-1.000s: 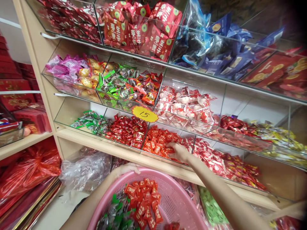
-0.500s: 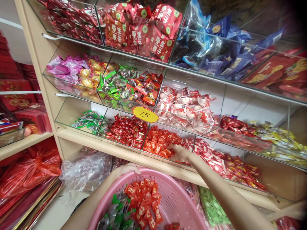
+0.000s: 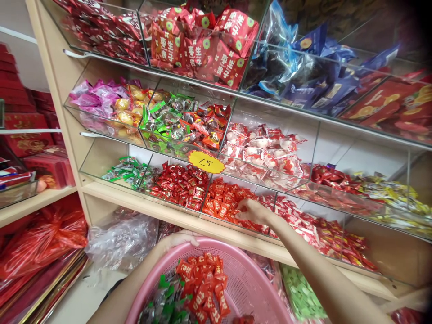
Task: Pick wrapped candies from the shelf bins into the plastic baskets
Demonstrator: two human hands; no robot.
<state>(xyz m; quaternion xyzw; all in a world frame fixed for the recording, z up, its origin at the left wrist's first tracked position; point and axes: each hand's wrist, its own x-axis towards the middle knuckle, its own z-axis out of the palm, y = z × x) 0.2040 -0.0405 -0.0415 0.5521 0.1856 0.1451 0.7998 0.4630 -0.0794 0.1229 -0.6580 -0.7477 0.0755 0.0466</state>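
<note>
My left hand (image 3: 178, 239) grips the far rim of a pink plastic basket (image 3: 251, 274), its fingers lying over the edge. Inside the basket is a heap of red-orange wrapped candies (image 3: 207, 285), beside clear-wrapped candies with green ends (image 3: 165, 297). More candies of the red-orange kind (image 3: 222, 198) fill a clear compartment on the low shelf. There, my right hand (image 3: 251, 212) rests at the compartment's right side, fingers curved and a little apart above the candies. I see no candy between its fingers.
Clear shelf bins hold dark red candies (image 3: 184, 182), white-and-red candies (image 3: 263, 146) and large red packets (image 3: 202, 47). A yellow price tag (image 3: 205, 162) hangs on the middle shelf's front. A wooden ledge (image 3: 168, 207) runs between the basket and bins. Clear plastic bags (image 3: 121, 243) lie at left.
My right hand has lifted slightly and its fingers show more plainly over the candies. My left hand and the basket have barely moved.
</note>
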